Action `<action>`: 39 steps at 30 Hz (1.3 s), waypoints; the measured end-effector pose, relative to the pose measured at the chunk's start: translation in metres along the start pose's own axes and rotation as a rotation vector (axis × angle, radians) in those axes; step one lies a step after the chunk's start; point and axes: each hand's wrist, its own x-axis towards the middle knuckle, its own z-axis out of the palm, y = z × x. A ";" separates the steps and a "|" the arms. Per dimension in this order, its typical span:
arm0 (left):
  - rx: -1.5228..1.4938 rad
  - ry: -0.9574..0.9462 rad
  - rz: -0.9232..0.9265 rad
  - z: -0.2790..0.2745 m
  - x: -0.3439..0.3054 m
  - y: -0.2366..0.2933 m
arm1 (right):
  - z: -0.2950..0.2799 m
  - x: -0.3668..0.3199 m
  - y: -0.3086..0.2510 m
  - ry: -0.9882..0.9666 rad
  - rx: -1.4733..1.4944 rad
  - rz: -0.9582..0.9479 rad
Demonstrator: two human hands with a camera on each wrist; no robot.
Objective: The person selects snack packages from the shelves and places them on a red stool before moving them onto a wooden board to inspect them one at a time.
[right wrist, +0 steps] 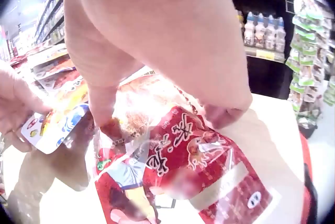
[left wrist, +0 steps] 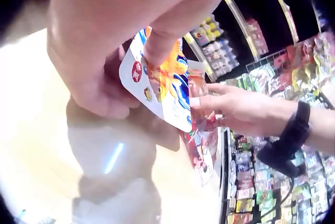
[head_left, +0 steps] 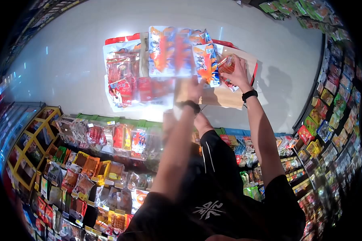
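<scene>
Black sleeves [head_left: 149, 213] lead down to two bare hands over a pale surface [head_left: 269, 116], a dark band on each wrist. The left hand [left wrist: 125, 30] pinches an orange-and-blue packet [left wrist: 170, 85], a finger across its printed face. Right of it, the right hand [right wrist: 162, 30] grips a red packet [right wrist: 199, 166] from above, thumb and fingers spread to either side. Both packets lie at the right of the spread of goods, the first overlapping the tan board [head_left: 221, 98]

For handling, the stiff pouch wants a flat hold near its edge — squeezing the middle would likely buckle it. The slippery film of the red one calls for a broad, light grip, with its print kept upward and its corners free of the neighbouring pouch.

As for what is inside, reddish contents show through the clear part of the red packet; the orange-and-blue one hides its own. Further left lie pale pouches [head_left: 161, 52], partly blurred, and clear-fronted red packs [head_left: 118, 72]. Below the surface, racks hold rows of bagged goods [head_left: 83, 184], and yellow-framed compartments [head_left: 52, 107] stand to the left — their contents too small to name. Farthest off, white bottles [right wrist: 264, 30] line a dark shelf
</scene>
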 end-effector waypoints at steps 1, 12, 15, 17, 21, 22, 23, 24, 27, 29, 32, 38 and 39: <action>-0.062 0.005 0.057 0.001 -0.002 -0.001 | 0.003 0.004 0.002 -0.058 0.001 0.022; -0.044 -0.158 -0.204 0.000 -0.024 0.000 | -0.010 -0.033 0.025 -0.127 0.450 0.150; -0.066 -0.152 -0.143 -0.002 -0.033 -0.009 | -0.021 -0.057 0.032 -0.096 0.462 0.326; -0.061 -0.152 -0.125 -0.006 -0.037 -0.018 | -0.013 -0.072 0.051 -0.028 0.625 0.353; 0.128 -0.206 -0.052 -0.013 -0.041 -0.020 | -0.016 -0.093 0.049 -0.098 1.026 0.432; 0.182 -0.225 -0.017 -0.012 -0.042 -0.021 | -0.012 -0.095 0.037 -0.136 1.136 0.451; 0.096 -0.253 -0.030 -0.009 -0.043 -0.023 | -0.010 -0.096 0.028 -0.175 1.246 0.468; 0.011 -0.279 -0.043 -0.008 -0.042 -0.031 | 0.000 -0.095 0.032 -0.299 1.329 0.571; -0.079 -0.357 -0.062 -0.006 -0.046 -0.031 | 0.018 -0.092 0.010 -0.299 1.312 0.589; -0.034 -0.409 -0.053 -0.008 -0.051 -0.025 | 0.022 -0.095 0.006 -0.330 1.452 0.620; 0.143 -0.484 -0.016 -0.011 -0.060 -0.015 | 0.028 -0.101 0.011 -0.324 1.538 0.621; 0.207 -0.298 0.106 -0.010 -0.071 -0.015 | 0.022 -0.104 0.026 -0.155 1.546 0.557; 0.294 -0.192 0.136 -0.013 -0.067 -0.003 | 0.013 -0.099 0.025 -0.122 1.567 0.551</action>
